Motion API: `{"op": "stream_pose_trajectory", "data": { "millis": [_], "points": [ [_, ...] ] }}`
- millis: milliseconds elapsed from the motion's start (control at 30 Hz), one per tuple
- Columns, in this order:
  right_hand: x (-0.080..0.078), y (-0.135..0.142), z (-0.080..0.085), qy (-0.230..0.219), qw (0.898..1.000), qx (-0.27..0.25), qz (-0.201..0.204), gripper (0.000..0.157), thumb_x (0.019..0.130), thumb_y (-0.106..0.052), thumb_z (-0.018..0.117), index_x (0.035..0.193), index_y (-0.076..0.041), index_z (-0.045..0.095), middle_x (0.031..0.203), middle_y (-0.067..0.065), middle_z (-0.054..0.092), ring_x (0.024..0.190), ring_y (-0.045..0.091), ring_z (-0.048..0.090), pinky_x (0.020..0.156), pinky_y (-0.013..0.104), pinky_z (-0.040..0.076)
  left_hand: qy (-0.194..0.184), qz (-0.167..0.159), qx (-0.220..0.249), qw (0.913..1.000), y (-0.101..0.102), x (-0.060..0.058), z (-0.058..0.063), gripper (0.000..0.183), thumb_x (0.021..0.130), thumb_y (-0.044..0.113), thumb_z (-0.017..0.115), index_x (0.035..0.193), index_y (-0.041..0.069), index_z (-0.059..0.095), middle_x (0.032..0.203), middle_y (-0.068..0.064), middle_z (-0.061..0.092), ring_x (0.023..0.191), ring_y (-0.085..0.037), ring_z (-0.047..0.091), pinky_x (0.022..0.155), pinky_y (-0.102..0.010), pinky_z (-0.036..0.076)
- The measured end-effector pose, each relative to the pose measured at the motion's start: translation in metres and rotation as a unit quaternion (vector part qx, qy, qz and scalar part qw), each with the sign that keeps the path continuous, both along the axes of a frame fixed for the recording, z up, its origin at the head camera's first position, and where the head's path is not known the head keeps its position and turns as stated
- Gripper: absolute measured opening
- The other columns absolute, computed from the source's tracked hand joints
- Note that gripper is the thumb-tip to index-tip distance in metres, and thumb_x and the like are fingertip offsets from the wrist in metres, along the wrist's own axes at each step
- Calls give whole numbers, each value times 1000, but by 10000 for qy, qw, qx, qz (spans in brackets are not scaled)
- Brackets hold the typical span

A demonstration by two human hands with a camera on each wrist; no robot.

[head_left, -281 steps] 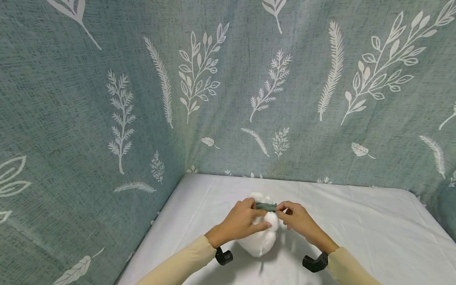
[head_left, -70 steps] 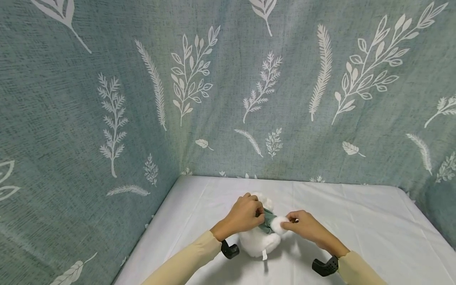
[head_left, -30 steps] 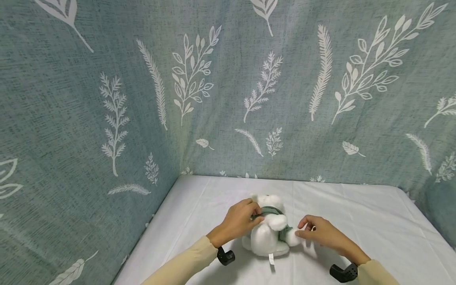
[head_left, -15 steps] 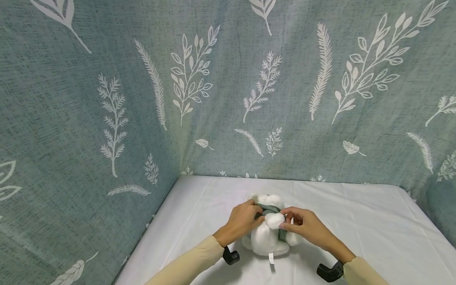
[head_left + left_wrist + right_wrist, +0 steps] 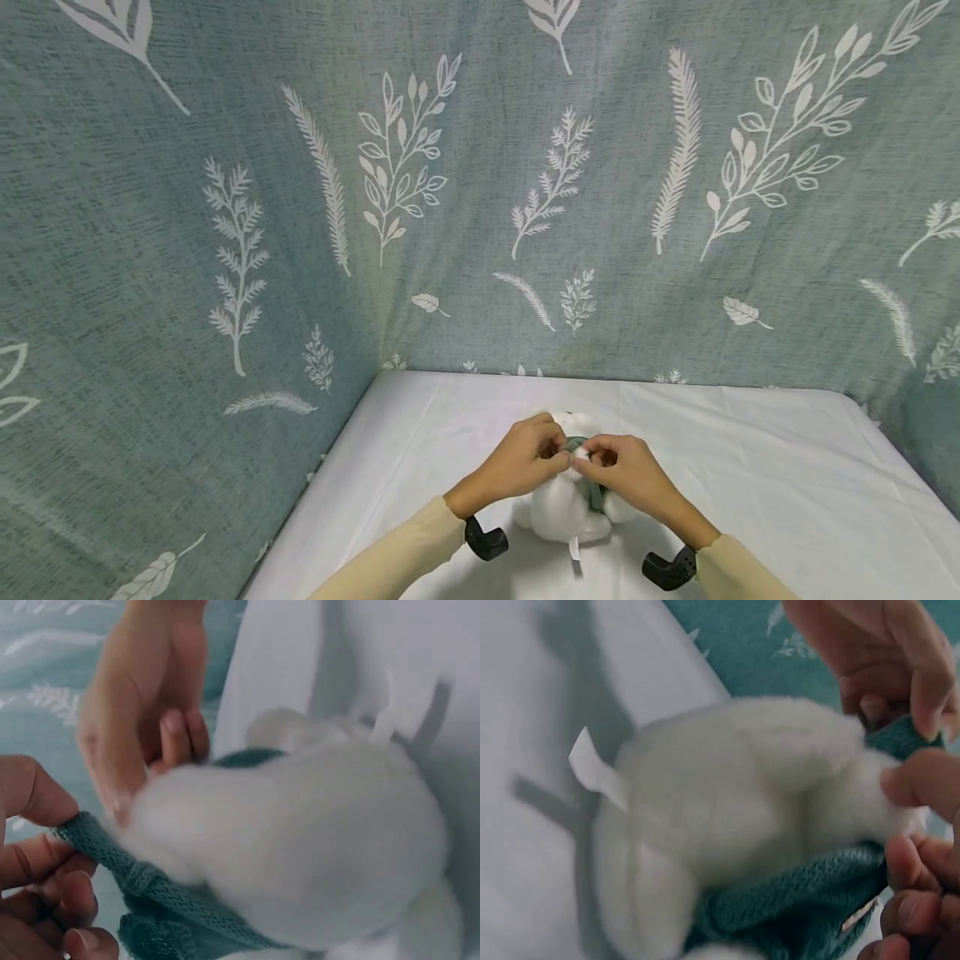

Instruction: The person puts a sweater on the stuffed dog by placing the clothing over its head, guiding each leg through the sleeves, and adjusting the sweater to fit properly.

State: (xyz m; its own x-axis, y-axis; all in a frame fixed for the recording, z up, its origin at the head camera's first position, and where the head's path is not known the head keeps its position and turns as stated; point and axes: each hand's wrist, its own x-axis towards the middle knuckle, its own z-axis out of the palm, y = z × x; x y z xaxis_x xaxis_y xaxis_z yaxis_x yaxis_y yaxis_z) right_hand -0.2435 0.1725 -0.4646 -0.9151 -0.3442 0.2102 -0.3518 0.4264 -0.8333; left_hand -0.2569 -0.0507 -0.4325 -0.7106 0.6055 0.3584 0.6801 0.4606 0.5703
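Resting on the white sheet (image 5: 750, 467), the white plush toy (image 5: 558, 508) sits near the front middle of the covered surface, close to the person. A white sewn tag (image 5: 573, 550) sticks out of the toy's near end and lies on the sheet. A teal knitted garment (image 5: 592, 492) is partly on the toy: the right wrist view shows the knit wrapped around the lower side of the white body, and the left wrist view shows its ribbed edge running beneath the plush.

Left hand (image 5: 525, 458): fingers curled, pinching the ribbed edge of the garment at the far end of the toy. Right hand (image 5: 626, 471): fingers curled, pinching the same garment just beside the left hand, with the fingertips of both hands almost touching over the toy. Both hands grasp the knit; neither is released.

Both forearms wear cream sleeves (image 5: 390, 558), and a black camera mount (image 5: 487, 542) hangs below each wrist.

Behind and to the left of the sheet stands a teal fabric backdrop (image 5: 225, 208) printed with white leaf and fern shapes, meeting in a corner at the sheet's far left.
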Motion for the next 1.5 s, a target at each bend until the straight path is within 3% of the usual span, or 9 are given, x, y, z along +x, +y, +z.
{"op": "stream_pose_trajectory", "data": {
  "millis": [200,367,467,633,900,1033,1200,1400,1500],
  "points": [
    [-5,-10,-5,-59,9984,28,-555,6,93,-13,73,88,-9,73,68,-2,60,57,12,50,56,27,44,350,-681,-195,9969,3,11,4,9,98,13,63,92,15,69,85,5,55,67,-1,45,61,-14,40],
    [-6,-16,-7,-126,9944,74,-1048,15,89,0,64,80,-12,67,64,-1,54,53,11,40,51,25,35,585,-982,-626,9915,7,12,0,10,102,16,65,93,12,69,89,2,57,66,1,43,61,-10,38],
    [-6,-17,-6,-138,9923,89,-1229,10,88,-2,66,89,-12,64,70,0,54,56,13,43,52,26,36,303,-774,-504,9953,3,8,-2,13,103,19,66,95,13,74,87,6,58,65,1,44,60,-12,41],
    [-8,-17,-2,-127,9923,49,-1234,21,89,-15,80,106,-17,68,83,1,58,63,17,50,56,29,43,-421,127,426,9981,-9,0,-12,13,104,24,65,99,16,73,86,9,58,64,-3,49,58,-20,44],
    [-9,-16,0,-54,9959,342,-837,12,90,-23,82,94,-23,71,89,-1,57,73,19,49,61,31,45,-416,1629,526,9844,-26,-4,-25,18,103,24,63,87,17,66,80,9,60,57,-5,47,53,-23,41],
    [-8,-14,-1,3,9971,228,-726,14,90,-22,82,95,-22,69,94,-1,59,69,18,51,61,31,46,-547,1634,469,9839,-31,-6,-28,16,102,22,64,92,14,74,84,7,66,58,-5,50,53,-25,44],
    [-8,-14,0,106,9987,-2,-503,21,90,-17,80,109,-21,71,101,-2,66,67,16,55,60,30,48,-923,1252,622,9859,-31,-6,-27,16,102,13,63,105,13,78,98,3,68,64,-7,53,57,-25,46],
    [-9,-17,1,209,9987,54,-455,21,92,-19,79,112,-19,74,98,-4,69,66,14,54,58,29,46,-1873,989,1320,9684,-29,-9,-29,24,106,6,55,118,13,74,101,-1,71,58,-11,51,54,-25,44],
    [-10,-19,1,150,9985,120,-511,19,92,-22,79,110,-18,75,98,-5,70,67,15,54,58,29,46,-1949,909,1306,9678,-30,-12,-30,23,106,9,57,119,17,74,92,1,71,62,-18,58,56,-26,46]
  ]
}}
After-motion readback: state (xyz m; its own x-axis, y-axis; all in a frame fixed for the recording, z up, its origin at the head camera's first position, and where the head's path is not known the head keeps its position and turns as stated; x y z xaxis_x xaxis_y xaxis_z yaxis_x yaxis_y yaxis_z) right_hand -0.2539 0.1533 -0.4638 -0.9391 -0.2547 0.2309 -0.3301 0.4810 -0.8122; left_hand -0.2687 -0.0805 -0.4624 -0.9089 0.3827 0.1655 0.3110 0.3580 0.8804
